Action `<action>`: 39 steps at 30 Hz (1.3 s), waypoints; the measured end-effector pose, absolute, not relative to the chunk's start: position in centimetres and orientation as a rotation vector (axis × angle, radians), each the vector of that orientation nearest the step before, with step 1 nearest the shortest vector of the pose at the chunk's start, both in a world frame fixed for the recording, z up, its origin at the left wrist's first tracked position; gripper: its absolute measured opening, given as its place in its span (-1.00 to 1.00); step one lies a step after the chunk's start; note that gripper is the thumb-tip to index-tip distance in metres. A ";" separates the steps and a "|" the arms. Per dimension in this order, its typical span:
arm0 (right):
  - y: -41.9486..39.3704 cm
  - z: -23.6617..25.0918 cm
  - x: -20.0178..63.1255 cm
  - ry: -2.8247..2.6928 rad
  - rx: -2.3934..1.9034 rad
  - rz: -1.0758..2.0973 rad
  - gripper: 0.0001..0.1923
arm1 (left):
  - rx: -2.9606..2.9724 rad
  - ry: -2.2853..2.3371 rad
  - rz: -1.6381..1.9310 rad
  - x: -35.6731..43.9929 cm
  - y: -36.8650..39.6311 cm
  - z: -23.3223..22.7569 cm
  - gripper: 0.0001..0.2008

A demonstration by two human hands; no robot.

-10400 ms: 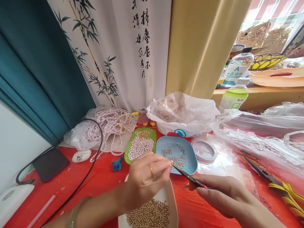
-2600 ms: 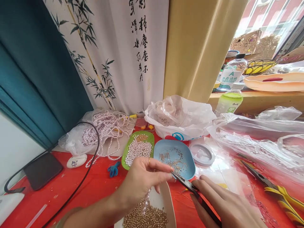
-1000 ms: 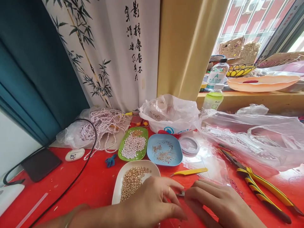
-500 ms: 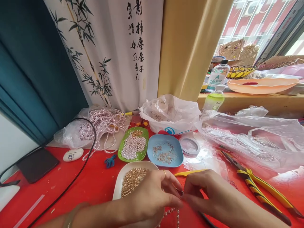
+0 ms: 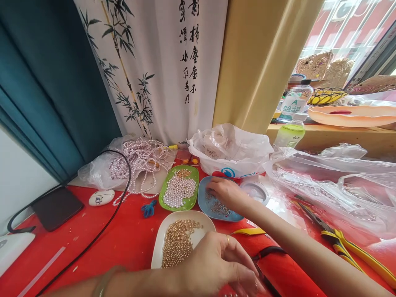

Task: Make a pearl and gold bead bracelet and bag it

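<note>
My right hand [image 5: 225, 194] reaches forward into the blue dish [image 5: 206, 208] of small gold pins, fingertips down among them. What the fingers pinch, if anything, is hidden. My left hand [image 5: 216, 264] hovers low near the front edge, fingers curled over a pearl strand that barely shows at the frame bottom. It sits just right of the white dish [image 5: 161, 247] of gold beads. Black-handled pliers [image 5: 267, 251] lie on the red table beside the left hand. A green dish [image 5: 193, 202] holds white pearls.
Pearl strands on a plastic bag [image 5: 139, 161] lie at the back left, white plastic bags [image 5: 235, 148] behind the dishes. Yellow tweezers [image 5: 249, 231], yellow-handled pliers [image 5: 346, 243], a round clear spool [image 5: 258, 190], a black cable [image 5: 102, 235] and a phone [image 5: 57, 208] rest on the table.
My right hand let go of the work at the front and reached forward into the blue dish. The black pliers now lie on the table. My left hand stays low with the strand.
</note>
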State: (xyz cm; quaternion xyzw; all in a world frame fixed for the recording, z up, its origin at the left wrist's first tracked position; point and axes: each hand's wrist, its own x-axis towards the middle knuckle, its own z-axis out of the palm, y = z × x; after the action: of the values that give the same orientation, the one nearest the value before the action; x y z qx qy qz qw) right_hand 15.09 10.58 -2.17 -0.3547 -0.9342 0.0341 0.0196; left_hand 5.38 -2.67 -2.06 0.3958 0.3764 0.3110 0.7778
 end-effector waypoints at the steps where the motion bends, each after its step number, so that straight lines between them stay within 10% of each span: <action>1: 10.7 -2.3 14.9 -2.933 -1.084 0.073 -0.76 | 0.850 0.805 0.687 5.4 -2.7 -2.1 -0.86; 18: 10.2 -1.0 12.8 -3.106 -0.905 -0.248 -0.88 | 1.743 1.033 0.646 3.7 -1.7 -1.8 -0.76; 39: 9.7 -2.1 16.7 -2.096 -1.147 1.043 -0.91 | 2.090 1.743 0.606 -7.6 8.6 -1.9 -0.87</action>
State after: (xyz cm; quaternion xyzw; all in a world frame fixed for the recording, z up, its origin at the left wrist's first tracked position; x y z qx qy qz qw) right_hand 16.69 9.74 -2.06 -0.4243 -0.7754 0.3858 0.2642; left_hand -7.64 8.58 -1.88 0.7379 0.6154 0.2140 0.1760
